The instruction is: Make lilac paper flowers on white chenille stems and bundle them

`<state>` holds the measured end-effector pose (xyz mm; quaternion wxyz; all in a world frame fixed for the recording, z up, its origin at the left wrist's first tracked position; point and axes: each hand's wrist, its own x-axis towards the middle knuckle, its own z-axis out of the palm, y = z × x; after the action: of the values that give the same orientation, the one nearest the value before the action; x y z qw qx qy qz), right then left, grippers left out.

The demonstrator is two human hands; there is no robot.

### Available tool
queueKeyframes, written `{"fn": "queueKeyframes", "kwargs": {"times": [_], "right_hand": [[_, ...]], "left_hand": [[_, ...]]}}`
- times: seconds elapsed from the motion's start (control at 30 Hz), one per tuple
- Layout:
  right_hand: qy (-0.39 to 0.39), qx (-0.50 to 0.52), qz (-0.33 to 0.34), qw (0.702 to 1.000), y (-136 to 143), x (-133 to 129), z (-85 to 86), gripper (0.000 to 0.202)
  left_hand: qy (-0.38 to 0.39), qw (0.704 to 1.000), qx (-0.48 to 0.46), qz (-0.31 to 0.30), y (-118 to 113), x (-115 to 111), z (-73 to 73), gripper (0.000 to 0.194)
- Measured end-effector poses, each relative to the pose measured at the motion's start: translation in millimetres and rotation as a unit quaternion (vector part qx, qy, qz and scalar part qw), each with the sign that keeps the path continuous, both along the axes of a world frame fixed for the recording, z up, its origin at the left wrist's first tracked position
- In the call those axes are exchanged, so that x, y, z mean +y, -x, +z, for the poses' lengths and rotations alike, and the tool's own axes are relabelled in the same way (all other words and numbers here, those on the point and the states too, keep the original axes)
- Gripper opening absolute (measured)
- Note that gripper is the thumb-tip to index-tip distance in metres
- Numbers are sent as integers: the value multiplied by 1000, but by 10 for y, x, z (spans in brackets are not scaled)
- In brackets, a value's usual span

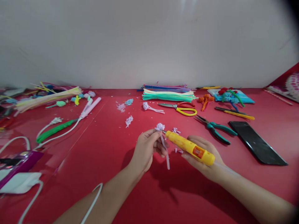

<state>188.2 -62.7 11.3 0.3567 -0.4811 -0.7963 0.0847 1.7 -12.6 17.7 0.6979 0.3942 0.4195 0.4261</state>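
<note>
- Counted on the red tabletop (93, 158): one pair of scissors (175, 106), one pair of pliers (210, 125), one phone (257, 141) and one spare flower (145, 106).
- One lilac flower (160, 126) is held above the tabletop, near the middle; one yellow glue gun (182, 141) is held to its right.
- Left hand (147, 146): thumb and forefinger are pinched closed at the flower's base; the other fingers are loosely curled.
- Right hand (207, 170): fingers are partly curled beneath the glue gun, by which its body is supported.
- The metal nozzle is pointed at the flower's base; whether contact is made cannot be told.
- Flower: head is fuzzy, rounded and tufted; a thin, soft stem is hung below it.
- Glue gun: body is smooth, tubular; an orange window is set near its rear.
- Pliers: handles are teal; phone face is dark, glossy.
</note>
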Motion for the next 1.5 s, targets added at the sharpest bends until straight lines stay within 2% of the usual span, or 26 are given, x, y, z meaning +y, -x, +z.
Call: {"fn": "queueKeyframes", "kwargs": {"times": [1.13, 1.5], "right_hand": [[35, 5, -10, 999, -15, 3, -70, 30], [23, 6, -10, 1000, -25, -1, -109, 30]], "left_hand": [[2, 1000, -22, 1, 1, -12, 24, 16], [3, 1000, -25, -1, 4, -12, 9, 16]]}}
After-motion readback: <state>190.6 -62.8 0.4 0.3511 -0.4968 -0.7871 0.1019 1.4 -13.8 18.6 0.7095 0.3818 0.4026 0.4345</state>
